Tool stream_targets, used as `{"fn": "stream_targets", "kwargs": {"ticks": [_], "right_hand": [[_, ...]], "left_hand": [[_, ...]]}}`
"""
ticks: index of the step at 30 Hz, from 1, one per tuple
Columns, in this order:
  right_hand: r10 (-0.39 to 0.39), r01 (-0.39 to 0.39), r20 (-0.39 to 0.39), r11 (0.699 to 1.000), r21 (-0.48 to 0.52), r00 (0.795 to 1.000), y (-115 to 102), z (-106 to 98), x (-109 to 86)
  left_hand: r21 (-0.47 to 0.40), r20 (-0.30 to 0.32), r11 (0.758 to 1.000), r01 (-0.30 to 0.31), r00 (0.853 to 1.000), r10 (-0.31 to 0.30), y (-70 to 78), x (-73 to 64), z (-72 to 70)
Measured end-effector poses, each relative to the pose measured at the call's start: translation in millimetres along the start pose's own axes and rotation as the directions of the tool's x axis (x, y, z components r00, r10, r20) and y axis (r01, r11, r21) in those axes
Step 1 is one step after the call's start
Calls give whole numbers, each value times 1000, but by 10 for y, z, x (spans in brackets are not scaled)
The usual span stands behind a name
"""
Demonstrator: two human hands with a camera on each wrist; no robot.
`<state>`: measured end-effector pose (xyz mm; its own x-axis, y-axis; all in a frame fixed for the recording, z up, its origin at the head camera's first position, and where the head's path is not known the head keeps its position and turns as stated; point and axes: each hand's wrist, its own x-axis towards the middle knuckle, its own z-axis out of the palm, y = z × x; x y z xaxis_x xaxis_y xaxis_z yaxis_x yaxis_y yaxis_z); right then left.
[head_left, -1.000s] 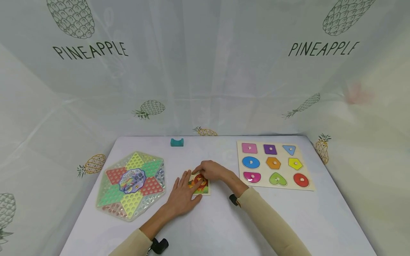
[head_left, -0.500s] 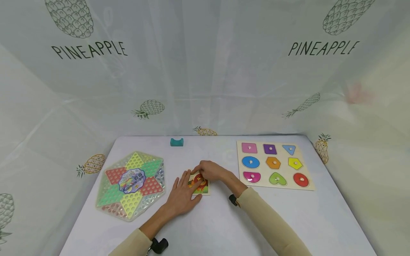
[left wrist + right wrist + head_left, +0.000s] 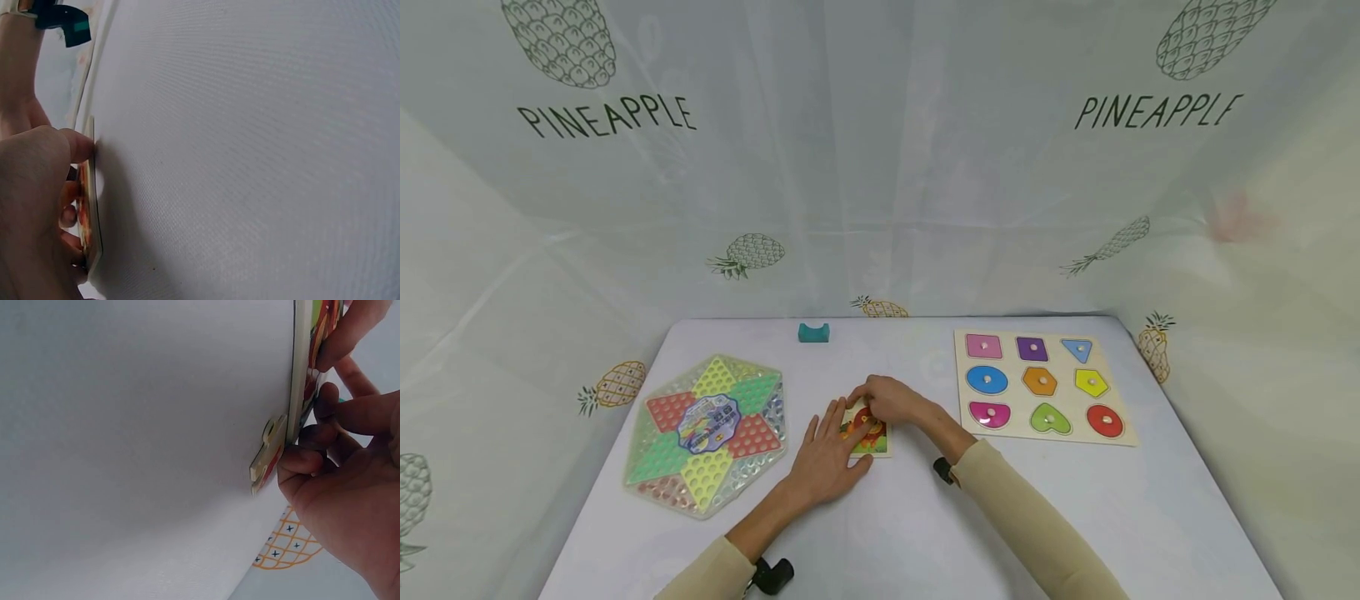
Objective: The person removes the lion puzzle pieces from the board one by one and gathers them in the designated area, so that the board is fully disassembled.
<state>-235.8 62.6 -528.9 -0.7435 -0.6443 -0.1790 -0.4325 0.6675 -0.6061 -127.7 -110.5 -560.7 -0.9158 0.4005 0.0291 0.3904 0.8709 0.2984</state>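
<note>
A small jigsaw board (image 3: 880, 446) with a picture of an orange animal lies at mid-table. My left hand (image 3: 823, 467) rests over its left side, fingers spread and fairly straight; in the left wrist view the thumb touches the board's edge (image 3: 92, 206). My right hand (image 3: 891, 400) reaches in from the right, index fingertip at the board's upper left corner. In the right wrist view its other fingers (image 3: 303, 459) curl beside the board, but whether they pinch a piece is hidden. A loose jigsaw piece (image 3: 269, 459) lies beside the board, close to those fingers.
A hexagonal Chinese checkers board (image 3: 662, 412) lies at left. A shape puzzle board (image 3: 1015, 425) with coloured knobbed pieces lies at right. A small teal block (image 3: 814, 334) stands near the table's back edge. A curtain with pineapple prints surrounds the table.
My right index finger has shifted slightly left and down at the board's upper corner. My left hand stays where it was.
</note>
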Motion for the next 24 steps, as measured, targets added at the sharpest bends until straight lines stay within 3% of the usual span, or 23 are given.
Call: {"fn": "stream_targets", "kwargs": {"ticks": [7,15,24], "right_hand": [[15,-15,11,1000,8,1000,-2,-19,11],[54,-54,10,993,107,999,-35,-54,-54],[36,-37,7,991,125,999,-34,-73,-56]], "left_hand": [[24,22,999,25,999,-25,19,-2,-15],[20,20,999,28,999,-28,28,-6,-28],[24,15,999,25,1000,-26,46,-11,-47]]}}
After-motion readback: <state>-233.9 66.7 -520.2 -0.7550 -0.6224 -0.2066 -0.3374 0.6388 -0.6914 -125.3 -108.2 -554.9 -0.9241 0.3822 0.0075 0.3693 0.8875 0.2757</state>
